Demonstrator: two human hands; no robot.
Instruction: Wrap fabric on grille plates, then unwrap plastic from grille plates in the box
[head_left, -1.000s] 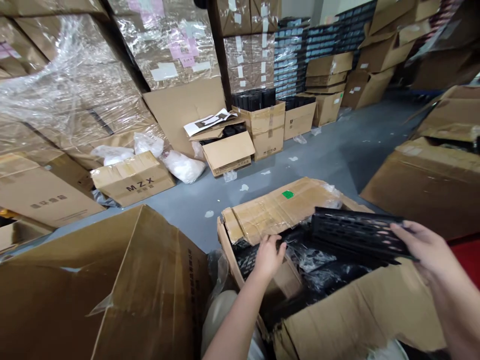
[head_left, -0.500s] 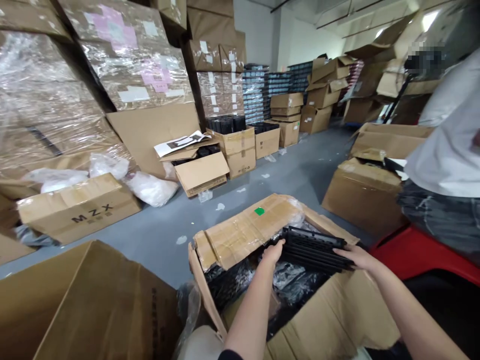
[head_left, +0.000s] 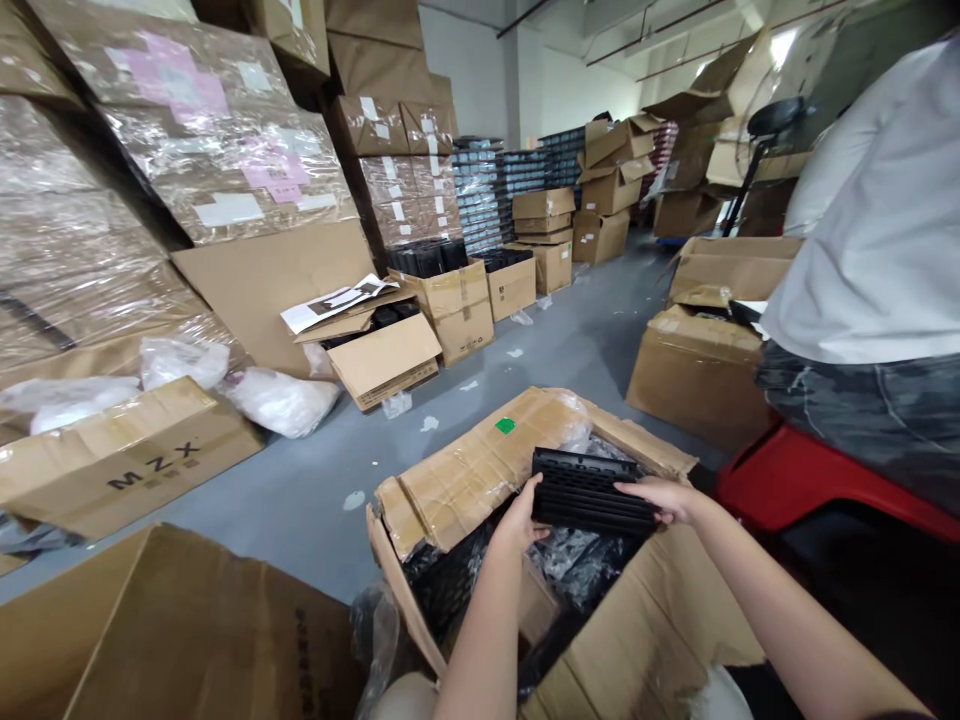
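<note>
Between my two hands is a stack of black slotted plastic panels [head_left: 589,490], held above an open cardboard box [head_left: 450,480]. My left hand [head_left: 523,515] grips the stack's left end, thumb on top and fingers beneath. At the other end, my right hand [head_left: 664,497] is closed on it with fingers over the upper side. Below the stack, clear plastic wrap [head_left: 574,550] and more black perforated pieces [head_left: 442,580] lie inside the box. A green sticker [head_left: 505,426] marks the box's far flap.
At right a person in a white shirt [head_left: 870,220] is by a red seat [head_left: 787,475] and open cartons [head_left: 694,370]. A big carton [head_left: 187,630] stands at near left. Wrapped stacked boxes [head_left: 217,130] and a carton marked MZX [head_left: 135,460] line the left side.
Both hands, with the stack, have shifted left and slightly nearer over the box. The view has turned a little to the right.
</note>
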